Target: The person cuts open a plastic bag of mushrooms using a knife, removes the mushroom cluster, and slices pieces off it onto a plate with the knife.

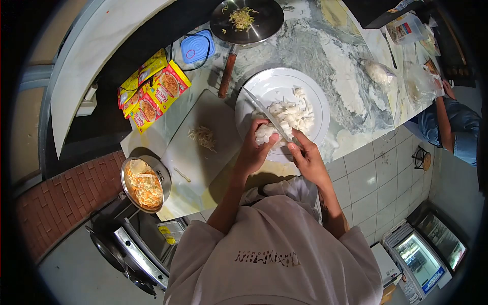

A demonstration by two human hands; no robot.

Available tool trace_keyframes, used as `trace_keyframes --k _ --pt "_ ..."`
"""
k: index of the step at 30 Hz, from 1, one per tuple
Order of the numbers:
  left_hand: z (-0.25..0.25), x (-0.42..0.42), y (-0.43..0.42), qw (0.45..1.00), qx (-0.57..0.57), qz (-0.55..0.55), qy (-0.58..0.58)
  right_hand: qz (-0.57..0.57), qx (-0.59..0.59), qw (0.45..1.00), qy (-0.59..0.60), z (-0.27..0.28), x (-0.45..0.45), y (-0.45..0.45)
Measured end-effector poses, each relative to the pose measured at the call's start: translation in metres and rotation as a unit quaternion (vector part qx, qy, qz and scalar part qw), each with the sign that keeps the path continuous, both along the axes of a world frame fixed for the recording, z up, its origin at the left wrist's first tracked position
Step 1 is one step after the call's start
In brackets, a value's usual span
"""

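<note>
My right hand (308, 158) grips a knife (267, 113), its blade slanting up and left across a white plate (249, 81). Curled around a white, soft-looking lump of food (266, 133) is my left hand (256, 152), which holds it against the blade above the plate. Torn or cut white pieces (300, 114) of what looks like the same food lie in a heap on the plate. I cannot make out the exact kind of food.
A cutting board (203, 119) with pale shreds (202, 138) lies left of the plate. Beyond are a frying pan (254, 33), yellow seasoning packets (157, 96) and a blue lid (198, 47). A metal bowl of orange-white food (144, 185) sits at the left edge. Another person (452, 119) stands at right.
</note>
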State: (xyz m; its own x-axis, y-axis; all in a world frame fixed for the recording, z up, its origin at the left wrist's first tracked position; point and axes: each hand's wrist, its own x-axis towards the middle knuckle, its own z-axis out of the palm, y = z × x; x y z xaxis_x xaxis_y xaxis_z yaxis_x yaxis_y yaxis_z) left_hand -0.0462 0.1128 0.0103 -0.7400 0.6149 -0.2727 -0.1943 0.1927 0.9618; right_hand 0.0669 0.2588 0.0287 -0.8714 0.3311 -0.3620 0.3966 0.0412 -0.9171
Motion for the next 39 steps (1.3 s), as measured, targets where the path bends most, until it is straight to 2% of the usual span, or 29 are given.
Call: trace_keyframes --k 3,5,10,15,22,24,27,31,33,37,39 --pt "-0.003 -0.001 0.0 1.0 0.015 -0.002 -0.001 -0.001 -0.002 1.0 0.003 0.002 -0.001 0.001" --pt "-0.001 -0.001 0.001 0.999 0.018 -0.003 0.04 -0.007 -0.021 1.0 -0.004 -0.001 -0.001 0.001" --pt "-0.003 -0.001 -0.001 1.0 0.03 -0.003 0.005 -0.01 -0.037 0.999 -0.014 -0.005 0.0 0.002" --pt "-0.006 -0.003 -0.001 0.998 0.052 -0.002 -0.03 -0.03 -0.149 0.988 0.003 0.007 -0.004 0.002" --pt "-0.003 -0.002 -0.003 0.996 0.081 -0.001 -0.043 -0.048 -0.211 0.976 -0.006 0.001 -0.005 0.006" --pt "-0.002 -0.002 -0.002 0.995 0.087 -0.012 -0.045 -0.069 -0.26 0.963 -0.029 0.002 -0.003 0.01" --pt "-0.004 -0.002 -0.002 0.996 0.088 -0.003 -0.022 -0.075 -0.275 0.958 0.003 0.007 -0.004 0.013" --pt "-0.017 -0.002 0.0 0.984 0.135 0.066 -0.091 -0.074 -0.246 0.967 -0.007 0.012 -0.005 0.018" --pt "-0.019 -0.002 -0.001 0.977 0.149 0.097 -0.119 -0.029 -0.145 0.988 -0.054 0.01 -0.004 0.021" --pt "-0.019 -0.004 -0.003 0.983 0.127 0.085 -0.102 -0.017 -0.126 0.991 -0.037 0.01 -0.003 0.018" --pt "-0.022 -0.005 -0.002 0.986 0.116 0.078 -0.09 -0.008 -0.179 0.983 -0.047 0.018 -0.005 0.02"
